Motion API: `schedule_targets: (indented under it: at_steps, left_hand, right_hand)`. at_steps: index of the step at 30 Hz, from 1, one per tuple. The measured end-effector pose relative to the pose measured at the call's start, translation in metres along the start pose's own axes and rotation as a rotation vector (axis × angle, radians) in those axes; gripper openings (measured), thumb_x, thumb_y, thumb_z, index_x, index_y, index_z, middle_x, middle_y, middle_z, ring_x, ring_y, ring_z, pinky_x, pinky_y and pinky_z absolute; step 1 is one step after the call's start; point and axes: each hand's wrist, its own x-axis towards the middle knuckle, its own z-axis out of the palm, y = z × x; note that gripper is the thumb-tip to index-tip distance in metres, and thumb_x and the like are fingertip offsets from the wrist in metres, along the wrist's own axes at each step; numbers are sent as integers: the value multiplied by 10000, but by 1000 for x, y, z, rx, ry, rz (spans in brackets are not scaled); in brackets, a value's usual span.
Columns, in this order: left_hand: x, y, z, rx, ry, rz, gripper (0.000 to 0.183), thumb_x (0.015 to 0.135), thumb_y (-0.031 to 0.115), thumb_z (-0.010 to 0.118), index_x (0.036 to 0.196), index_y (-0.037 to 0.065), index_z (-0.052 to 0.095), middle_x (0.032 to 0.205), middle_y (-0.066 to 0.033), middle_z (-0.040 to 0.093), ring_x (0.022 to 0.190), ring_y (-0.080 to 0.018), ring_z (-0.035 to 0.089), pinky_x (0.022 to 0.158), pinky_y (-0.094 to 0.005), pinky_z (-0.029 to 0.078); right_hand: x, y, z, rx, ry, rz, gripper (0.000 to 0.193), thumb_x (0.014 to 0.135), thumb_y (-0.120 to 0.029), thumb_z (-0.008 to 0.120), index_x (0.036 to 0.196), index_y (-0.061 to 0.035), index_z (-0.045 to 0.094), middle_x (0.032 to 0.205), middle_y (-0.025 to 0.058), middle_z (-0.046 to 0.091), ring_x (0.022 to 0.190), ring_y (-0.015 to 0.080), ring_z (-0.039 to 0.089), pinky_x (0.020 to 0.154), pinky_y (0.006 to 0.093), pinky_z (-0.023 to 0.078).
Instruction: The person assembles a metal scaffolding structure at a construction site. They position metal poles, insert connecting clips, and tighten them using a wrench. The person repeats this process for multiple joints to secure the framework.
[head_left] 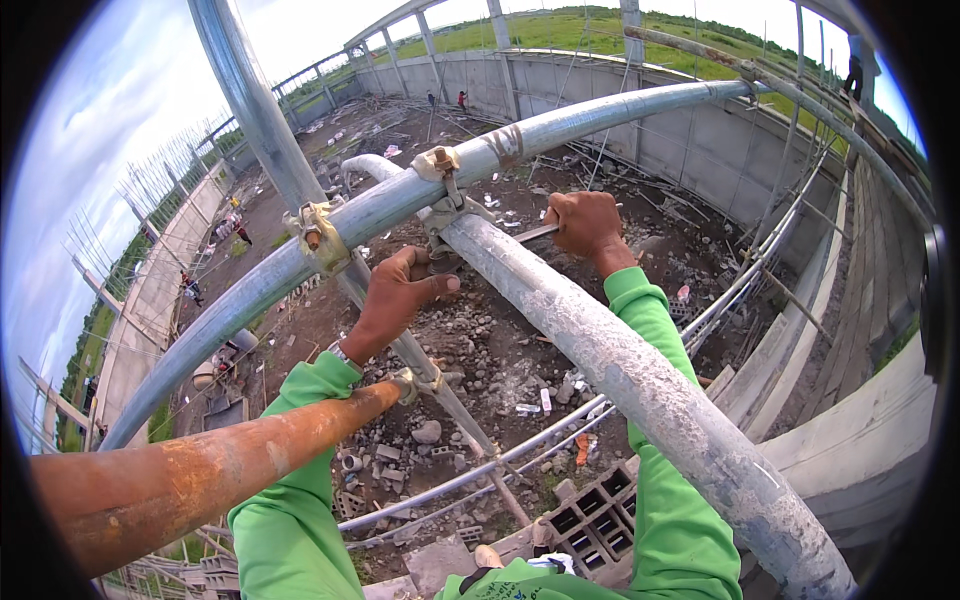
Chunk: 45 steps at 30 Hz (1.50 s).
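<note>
A curved metal scaffold pipe [380,215] crosses before me, and a whitish, crusted pipe [640,370] slopes down from it toward the lower right. Where they meet sits a scaffold clamp [447,208] with a rusty bolt. My left hand [390,300] is just below the clamp, its fingers and thumb bent round the clamp's dark lower part. In my right hand [587,228], closed in a fist beyond the whitish pipe, is a slim metal wrench [537,233]. Its far end passes behind the pipe, out of sight. Another scaffold clamp [316,238] grips the curved pipe farther left.
A rusty pipe [210,465] runs by my left forearm, and an upright pipe [255,100] rises behind. Far below lies ground with rubble [430,430] and hollow blocks [595,525]. Planks [860,290] line the right side along a concrete wall [690,150]. Several people stand far off.
</note>
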Motion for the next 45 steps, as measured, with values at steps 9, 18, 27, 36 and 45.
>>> schedule_targets:
  at_steps: [9, 18, 27, 36, 45]
  left_hand:
    - [5, -21, -5, -340, -196, 19, 588, 980, 184, 827, 1476, -2, 573, 1310, -53, 694, 1157, -104, 636, 1007, -272, 515]
    - [28, -43, -10, -499, -402, -68, 520, 1011, 152, 788, 1472, 18, 590, 1370, -51, 695, 1209, -156, 661, 1092, -353, 527]
    - [14, -33, -1, -358, -329, -30, 440, 1085, 175, 686, 1475, 8, 569, 1428, -96, 667, 1289, -210, 668, 1127, -401, 540]
    - [3, -18, 1, -150, -173, -8, 495, 1012, 251, 787, 1401, -17, 640, 1300, -64, 715, 1189, -143, 648, 1089, -337, 499]
    - [-2, -8, -1, -87, -116, -6, 519, 990, 239, 814, 1395, -31, 635, 1226, -62, 738, 1119, -119, 679, 1010, -294, 549]
  right_hand:
    - [-53, -44, -106, -113, -175, 116, 126, 863, -222, 735, 899, -120, 800, 819, 158, 775, 825, 340, 790, 730, 489, 608]
    - [-126, -97, -138, -149, 129, -47, 189, 868, -248, 792, 879, -117, 656, 750, 50, 628, 751, 200, 736, 609, 352, 524]
    - [-94, -85, -98, -441, 219, 98, 158, 788, -246, 736, 693, -169, 636, 615, 2, 650, 608, 179, 711, 529, 357, 507]
    - [-64, -36, -54, -149, 165, 90, 169, 840, -279, 757, 750, -147, 702, 725, 61, 735, 658, 263, 739, 595, 426, 565]
    - [-11, -7, -19, -65, -100, 64, 175, 833, -314, 732, 821, -148, 786, 767, 117, 763, 775, 318, 777, 701, 480, 605]
